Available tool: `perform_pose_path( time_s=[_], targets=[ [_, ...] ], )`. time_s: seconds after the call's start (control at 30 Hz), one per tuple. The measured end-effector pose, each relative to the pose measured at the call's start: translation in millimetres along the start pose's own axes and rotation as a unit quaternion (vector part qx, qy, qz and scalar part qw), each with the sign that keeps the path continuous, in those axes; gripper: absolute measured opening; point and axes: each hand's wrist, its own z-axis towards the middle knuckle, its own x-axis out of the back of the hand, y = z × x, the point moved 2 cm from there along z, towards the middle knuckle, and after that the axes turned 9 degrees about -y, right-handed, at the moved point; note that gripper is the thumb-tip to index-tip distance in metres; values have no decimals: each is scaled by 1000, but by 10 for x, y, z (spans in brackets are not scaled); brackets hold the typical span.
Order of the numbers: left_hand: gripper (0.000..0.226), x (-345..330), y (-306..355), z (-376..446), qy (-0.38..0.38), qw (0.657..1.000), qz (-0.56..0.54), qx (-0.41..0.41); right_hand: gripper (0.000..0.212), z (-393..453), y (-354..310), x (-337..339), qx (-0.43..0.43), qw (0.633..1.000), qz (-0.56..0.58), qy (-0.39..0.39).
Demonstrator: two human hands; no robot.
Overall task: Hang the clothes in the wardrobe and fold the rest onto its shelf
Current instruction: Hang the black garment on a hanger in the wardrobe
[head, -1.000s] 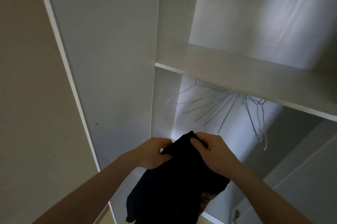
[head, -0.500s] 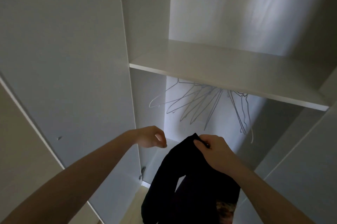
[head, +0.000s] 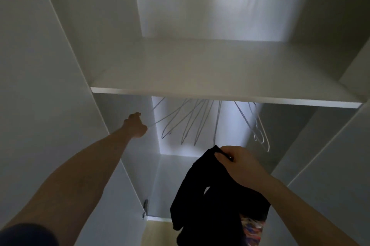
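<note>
My right hand (head: pixel 238 165) pinches the top edge of a black garment (head: pixel 200 195), which hangs down in front of the open wardrobe. Below it a patterned, colourful piece of cloth (head: pixel 252 229) shows. My left hand (head: pixel 136 125) is stretched into the wardrobe, at the lower end of the leftmost wire hanger (head: pixel 160 119). Its fingers are hidden behind the back of the hand. Several thin wire hangers (head: pixel 192 123) hang under the white shelf (head: pixel 200 69), with more of them at the right (head: pixel 259 131).
The wardrobe's white left door (head: pixel 40 85) stands open beside my left arm, with a hinge (head: pixel 145 208) low down. Another white panel (head: pixel 330 165) is on the right. Light wooden floor (head: pixel 158 233) shows at the bottom.
My left hand let go of the black garment and reached up and forward to the leftmost hanger. My right hand kept its hold on the garment. The view turned to face the wardrobe.
</note>
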Motion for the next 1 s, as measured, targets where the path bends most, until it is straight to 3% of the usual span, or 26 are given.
perform_pose_path(
  time_s=[0.2,0.37,0.43,0.53,0.67,0.77,0.87,1.0],
  targets=[
    [70,-192,49,397,-76,997,-6,-28,40,151,-21,-108,-37,999,1,24],
    [70,-272,55,557,-39,999,12,-30,38,158,-36,-199,-56,998,3,23],
    [71,-275,72,601,-46,997,-46,-36,38,181,-72,-203,-58,998,-4,31],
    [71,-328,134,584,-115,976,-185,-21,38,206,-131,-210,-65,997,-16,39],
    [56,-468,252,600,-160,955,-250,-4,38,197,-190,-240,-61,997,-13,38],
    [38,-541,303,641,-138,956,-257,-16,38,166,-221,-275,-63,997,-6,40],
    [17,-526,288,659,-64,968,-241,-40,38,131,-249,-287,-68,997,1,44],
    [18,-483,216,609,-10,965,-256,-48,38,87,-296,-303,-71,997,-10,40]
  ],
)
